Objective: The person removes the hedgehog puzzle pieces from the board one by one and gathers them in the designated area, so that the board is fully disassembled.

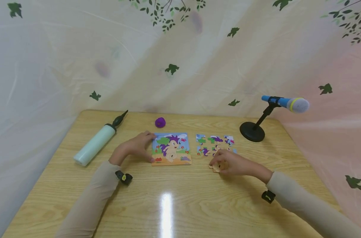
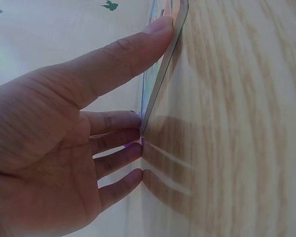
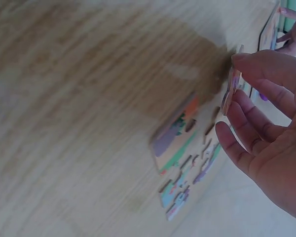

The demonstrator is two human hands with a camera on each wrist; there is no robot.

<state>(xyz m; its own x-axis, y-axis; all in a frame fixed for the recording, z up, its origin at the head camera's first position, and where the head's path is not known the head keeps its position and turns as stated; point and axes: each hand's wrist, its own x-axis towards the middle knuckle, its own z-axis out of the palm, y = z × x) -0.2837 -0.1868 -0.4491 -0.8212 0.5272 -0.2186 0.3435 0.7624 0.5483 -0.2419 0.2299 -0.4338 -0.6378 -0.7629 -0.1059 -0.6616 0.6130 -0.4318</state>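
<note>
Thumb and straight fingers of my left hand (image 1: 140,146) touch the left side of a flat picture (image 1: 172,150) of a purple-haired hedgehog on the table. In the left wrist view its thumb (image 2: 160,34) presses the near corner, and the fingertips meet the far one. My right hand (image 1: 232,163) pinches a jigsaw piece (image 1: 215,168) between thumb and fingers, just in front of the loose pieces. The right wrist view shows that piece (image 3: 231,89) edge-on. Separate puzzle pieces (image 1: 201,140) lie in rows right of the picture; the right hand partly hides the nearest ones.
A mint-green hand pump (image 1: 95,145) with a black nozzle lies at the left. Behind the picture sits a small purple lump (image 1: 160,122). A blue microphone (image 1: 284,102) on a black stand (image 1: 252,131) stands back right. A leaf-patterned sheet (image 1: 171,69) hangs behind the table.
</note>
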